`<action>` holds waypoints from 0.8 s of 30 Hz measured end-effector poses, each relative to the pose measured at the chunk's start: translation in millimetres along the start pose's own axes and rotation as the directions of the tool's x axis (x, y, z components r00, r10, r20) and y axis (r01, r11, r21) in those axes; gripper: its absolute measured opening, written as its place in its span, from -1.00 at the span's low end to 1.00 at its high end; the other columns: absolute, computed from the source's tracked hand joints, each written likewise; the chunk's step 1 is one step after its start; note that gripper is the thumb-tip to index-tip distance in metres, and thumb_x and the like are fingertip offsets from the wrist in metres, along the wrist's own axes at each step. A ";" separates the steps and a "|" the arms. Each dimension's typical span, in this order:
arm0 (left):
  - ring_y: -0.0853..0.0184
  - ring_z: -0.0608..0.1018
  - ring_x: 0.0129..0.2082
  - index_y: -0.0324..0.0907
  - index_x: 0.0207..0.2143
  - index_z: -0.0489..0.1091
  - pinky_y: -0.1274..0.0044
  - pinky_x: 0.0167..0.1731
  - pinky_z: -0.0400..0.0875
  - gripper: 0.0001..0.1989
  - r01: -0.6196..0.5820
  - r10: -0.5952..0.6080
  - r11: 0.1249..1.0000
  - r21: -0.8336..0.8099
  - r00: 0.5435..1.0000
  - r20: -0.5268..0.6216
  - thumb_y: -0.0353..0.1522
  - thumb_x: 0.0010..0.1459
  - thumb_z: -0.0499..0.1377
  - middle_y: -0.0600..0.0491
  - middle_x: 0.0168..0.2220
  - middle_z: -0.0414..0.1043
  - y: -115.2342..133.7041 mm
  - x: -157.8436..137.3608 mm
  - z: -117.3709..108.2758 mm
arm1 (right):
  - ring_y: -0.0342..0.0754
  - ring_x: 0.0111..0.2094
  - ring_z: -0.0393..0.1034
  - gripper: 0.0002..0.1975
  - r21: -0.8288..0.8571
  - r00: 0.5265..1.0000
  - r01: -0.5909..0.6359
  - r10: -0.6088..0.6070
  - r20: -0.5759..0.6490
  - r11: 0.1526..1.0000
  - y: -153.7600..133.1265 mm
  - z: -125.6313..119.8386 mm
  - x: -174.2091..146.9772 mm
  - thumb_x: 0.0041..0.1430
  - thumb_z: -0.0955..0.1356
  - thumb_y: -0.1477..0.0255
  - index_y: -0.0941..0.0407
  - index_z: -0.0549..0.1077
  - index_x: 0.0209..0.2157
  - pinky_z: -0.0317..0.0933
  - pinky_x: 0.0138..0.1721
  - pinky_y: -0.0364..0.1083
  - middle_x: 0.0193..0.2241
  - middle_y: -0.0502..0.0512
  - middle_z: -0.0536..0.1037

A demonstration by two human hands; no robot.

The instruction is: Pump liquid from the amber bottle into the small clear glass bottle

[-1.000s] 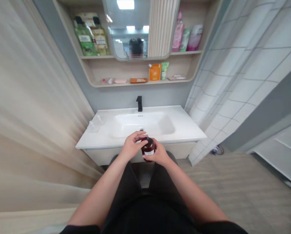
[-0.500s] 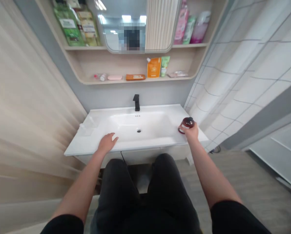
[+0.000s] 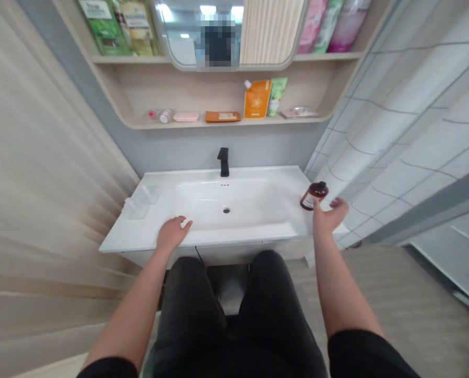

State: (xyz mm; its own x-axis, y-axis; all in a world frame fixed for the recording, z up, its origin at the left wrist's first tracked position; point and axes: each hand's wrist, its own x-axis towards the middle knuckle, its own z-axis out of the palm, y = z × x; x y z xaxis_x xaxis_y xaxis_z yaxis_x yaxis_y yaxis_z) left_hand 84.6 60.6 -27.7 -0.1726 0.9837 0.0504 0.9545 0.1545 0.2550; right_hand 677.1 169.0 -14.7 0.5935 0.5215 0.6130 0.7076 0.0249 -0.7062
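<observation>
A dark brown bottle (image 3: 311, 198) with a black cap and a pale label stands at the right end of the white washbasin counter (image 3: 130, 231). Just right of it is my right hand (image 3: 329, 212), thumb and fingers spread apart, not wrapped around the bottle; whether the thumb still touches it I cannot tell. My left hand (image 3: 172, 232) rests on the basin's front rim at the left, fingers loosely apart, with nothing in it.
A black faucet (image 3: 224, 161) rises behind the basin. Clear containers (image 3: 140, 203) sit on the counter's left end. Above, a shelf (image 3: 171, 126) holds an orange pouch (image 3: 257, 100), a green tube (image 3: 276, 97) and a pink soap bar (image 3: 186, 117). Curtains (image 3: 380, 121) hang at both sides.
My right hand has come off the brown bottle and opened to its right; the bottle now stands on the counter. My left hand stays on the rim. The view has shifted slightly.
</observation>
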 end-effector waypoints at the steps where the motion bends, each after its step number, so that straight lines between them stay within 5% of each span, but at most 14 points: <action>1: -0.04 0.65 0.16 -0.19 0.21 0.58 0.27 0.21 0.47 -0.38 0.004 -0.004 1.000 -0.004 1.000 0.001 0.04 0.47 0.02 -0.18 0.16 0.66 0.8 -0.3 -0.6 | 0.25 -0.03 0.48 -0.50 0.009 1.000 0.007 -0.007 -0.001 1.000 -8.0 -3.8 -15.0 0.29 0.45 0.14 0.16 0.43 0.11 0.33 0.09 0.17 0.00 0.43 0.58; 3: -0.04 0.66 0.15 -0.19 0.20 0.59 0.26 0.20 0.48 -0.39 0.012 -0.011 1.000 -0.019 1.000 0.007 0.03 0.47 0.03 -0.18 0.15 0.67 2.6 -1.3 -2.4 | 0.16 -0.23 0.50 -0.67 0.064 0.949 0.097 -0.112 0.295 0.993 -27.0 -5.8 -45.8 0.34 0.39 0.18 0.12 0.52 -0.03 0.37 -0.06 0.09 -0.25 0.23 0.62; 5: -0.04 0.67 0.13 -0.17 0.18 0.60 0.26 0.17 0.49 -0.41 0.025 -0.025 0.999 -0.038 1.000 0.010 0.02 0.47 0.03 -0.16 0.15 0.67 4.6 -3.3 -5.1 | 0.10 -0.32 0.50 -0.73 0.126 0.739 0.203 -0.236 0.631 0.971 -46.6 -2.3 -71.6 0.35 0.37 0.22 0.07 0.59 -0.07 0.35 -0.15 0.02 -0.37 0.12 0.62; 7: -0.02 0.67 0.11 -0.14 0.14 0.62 0.28 0.15 0.50 -0.45 0.037 -0.036 0.998 -0.051 0.999 0.009 0.01 0.47 0.04 -0.14 0.14 0.68 6.6 -6.2 -8.6 | 0.08 -0.28 0.53 -0.76 0.121 0.571 0.323 -0.295 0.766 0.939 -61.9 1.9 -88.0 0.36 0.37 0.28 0.03 0.63 -0.06 0.33 -0.16 -0.02 -0.33 0.10 0.68; 9: 0.00 0.68 0.09 -0.10 0.09 0.64 0.30 0.12 0.51 -0.48 0.047 -0.046 0.998 -0.051 0.999 0.009 -0.01 0.46 0.05 -0.12 0.11 0.70 8.2 -9.3 -12.1 | 0.08 -0.22 0.55 -0.75 0.068 0.517 0.418 -0.299 0.802 0.906 -70.1 3.8 -94.4 0.35 0.37 0.34 0.02 0.66 -0.03 0.31 -0.14 -0.04 -0.25 0.12 0.72; 13: 0.03 0.69 0.06 -0.08 0.02 0.67 0.31 0.08 0.52 -0.52 0.053 -0.053 0.998 -0.037 0.999 0.000 -0.04 0.46 0.06 -0.13 0.06 0.71 10.0 -13.7 -15.9 | 0.07 -0.17 0.56 -0.73 0.043 0.487 0.484 -0.309 0.817 0.874 -71.5 2.0 -92.1 0.36 0.36 0.40 0.06 0.67 -0.02 0.31 -0.12 -0.05 -0.18 0.15 0.73; 20: 0.05 0.65 0.15 -0.13 0.01 0.64 0.29 0.24 0.48 -0.62 0.008 -0.029 0.987 -0.158 0.991 -0.133 -0.14 0.44 0.12 -0.12 0.10 0.69 13.8 -21.7 -19.5 | 0.09 -0.16 0.54 -0.77 0.091 0.514 0.417 -0.317 0.797 0.904 -74.2 -0.7 -94.0 0.32 0.36 0.38 0.06 0.65 -0.10 0.32 -0.08 -0.03 -0.20 0.16 0.71; 22: 0.08 0.64 0.18 -0.14 0.04 0.60 0.30 0.29 0.46 -0.65 -0.017 -0.055 0.967 -0.254 0.960 -0.275 -0.17 0.45 0.11 -0.11 0.12 0.67 5.4 -26.2 -30.2 | 0.11 -0.21 0.51 -0.79 0.091 0.652 0.310 -0.282 0.704 0.946 -66.7 -4.4 -87.1 0.29 0.37 0.34 0.07 0.61 -0.11 0.34 -0.06 0.01 -0.25 0.16 0.66; 24: 0.11 0.65 0.13 -0.15 0.05 0.55 0.30 0.24 0.51 -0.65 -0.009 -0.139 0.947 -0.320 0.889 -0.437 -0.16 0.47 0.10 -0.11 0.08 0.66 -14.0 -29.7 -46.7 | 0.14 -0.24 0.46 -0.76 0.038 0.863 0.149 -0.149 0.483 0.988 -51.7 -9.1 -70.5 0.26 0.40 0.28 0.08 0.53 -0.09 0.36 -0.05 0.07 -0.27 0.17 0.60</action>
State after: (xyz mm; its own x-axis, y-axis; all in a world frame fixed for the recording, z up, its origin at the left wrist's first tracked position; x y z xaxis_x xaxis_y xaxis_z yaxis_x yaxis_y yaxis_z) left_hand 65.0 24.9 12.4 -0.3923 0.8126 0.4311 0.8280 0.1077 0.5503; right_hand 602.2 123.1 -18.2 0.2218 0.8582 0.4630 0.7729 0.1348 -0.6200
